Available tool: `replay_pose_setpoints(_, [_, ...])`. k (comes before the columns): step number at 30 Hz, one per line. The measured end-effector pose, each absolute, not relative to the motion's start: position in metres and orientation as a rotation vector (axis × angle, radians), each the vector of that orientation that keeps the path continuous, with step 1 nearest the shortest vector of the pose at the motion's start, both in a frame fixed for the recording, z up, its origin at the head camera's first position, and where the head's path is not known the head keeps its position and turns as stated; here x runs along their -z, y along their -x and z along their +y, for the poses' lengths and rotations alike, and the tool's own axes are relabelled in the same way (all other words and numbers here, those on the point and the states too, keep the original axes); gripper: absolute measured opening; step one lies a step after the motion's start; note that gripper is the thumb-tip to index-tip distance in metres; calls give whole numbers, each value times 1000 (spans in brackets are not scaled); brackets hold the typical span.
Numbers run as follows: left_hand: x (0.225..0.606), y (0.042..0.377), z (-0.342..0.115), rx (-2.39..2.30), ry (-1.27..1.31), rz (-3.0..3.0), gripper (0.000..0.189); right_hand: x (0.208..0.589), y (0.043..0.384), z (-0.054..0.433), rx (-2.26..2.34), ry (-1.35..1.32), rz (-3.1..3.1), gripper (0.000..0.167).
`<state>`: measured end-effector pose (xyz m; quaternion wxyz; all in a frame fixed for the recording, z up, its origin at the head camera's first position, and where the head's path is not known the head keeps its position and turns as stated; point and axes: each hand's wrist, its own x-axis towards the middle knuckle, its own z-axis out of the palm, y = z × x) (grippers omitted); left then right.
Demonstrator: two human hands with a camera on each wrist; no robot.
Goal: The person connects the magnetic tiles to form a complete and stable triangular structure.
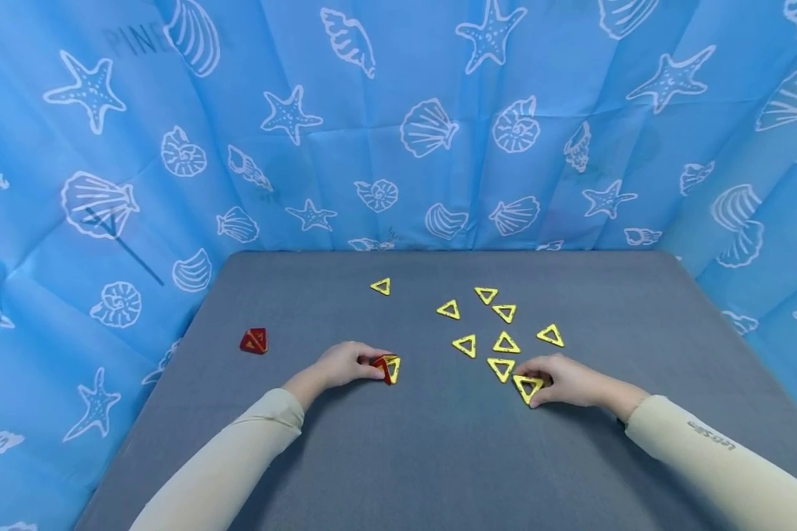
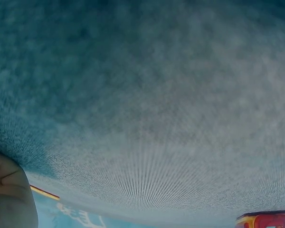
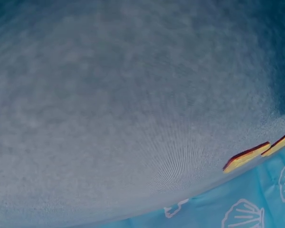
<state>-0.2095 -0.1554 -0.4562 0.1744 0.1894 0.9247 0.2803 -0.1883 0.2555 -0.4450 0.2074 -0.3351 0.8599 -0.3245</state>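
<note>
My left hand (image 1: 339,364) pinches a folded piece of red and yellow triangle tiles (image 1: 381,366) between thumb and fingers, over the left-centre of the table. On the right, my right hand (image 1: 567,380) pinches the edge of a single yellow triangle tile (image 1: 519,386), an open frame with a hole in the middle. Another yellow triangle tile (image 1: 501,361) lies just beyond those fingertips. Part of my left hand (image 2: 9,194) enters the left wrist view at its lower left. The right wrist view has two tiles (image 3: 247,157) with red edges at its right side.
Several more yellow triangle tiles (image 1: 507,348) lie flat and scattered beyond my right hand, with one tile (image 1: 381,283) apart at the back. A red triangular piece (image 1: 254,341) stands at the left of the grey table (image 1: 438,457). A blue shell-patterned curtain (image 1: 398,184) surrounds the table.
</note>
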Motion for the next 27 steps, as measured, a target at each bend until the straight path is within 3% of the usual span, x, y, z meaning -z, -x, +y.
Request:
replay_pose_setpoints(16, [455,211,-155,-804,-544,2617,44,432,194,245,1184,573,2293,48])
replay_pose_setpoints(27, [454,211,-155,-806,-559,2614,44,423,193,223,1285,514,2247,49])
